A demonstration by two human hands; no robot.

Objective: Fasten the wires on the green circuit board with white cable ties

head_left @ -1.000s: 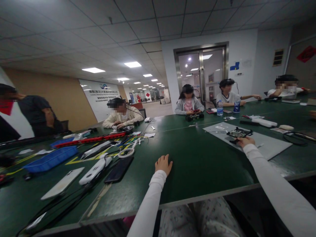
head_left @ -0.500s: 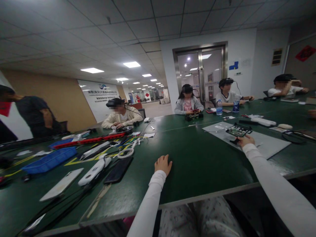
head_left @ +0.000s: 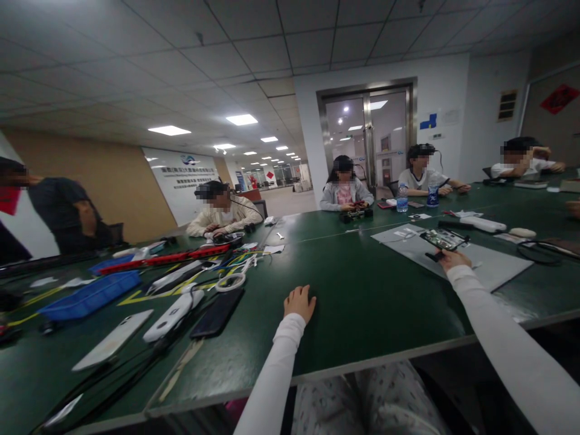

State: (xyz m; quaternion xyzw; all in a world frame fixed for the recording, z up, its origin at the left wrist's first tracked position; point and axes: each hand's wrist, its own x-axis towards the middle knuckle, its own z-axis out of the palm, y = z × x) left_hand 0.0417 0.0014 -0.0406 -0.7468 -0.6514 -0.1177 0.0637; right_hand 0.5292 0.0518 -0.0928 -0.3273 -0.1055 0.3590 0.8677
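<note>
My left hand [head_left: 299,301] rests on the green table [head_left: 362,302] with its fingers curled down and nothing in it. My right hand [head_left: 453,260] reaches out over a grey mat [head_left: 493,266] and grips a small circuit board [head_left: 443,239] in a dark frame, tilted up off the mat. Both arms wear white sleeves.
To the left lie a black phone [head_left: 217,311], a white device [head_left: 174,314], a white phone [head_left: 113,339], scissors [head_left: 233,278], a blue tray [head_left: 90,295] and cables. Other people sit around the table's far side. A water bottle [head_left: 402,198] stands at the back.
My right hand has lifted and tilted the circuit board up off the grey mat. My left hand has stayed where it was.
</note>
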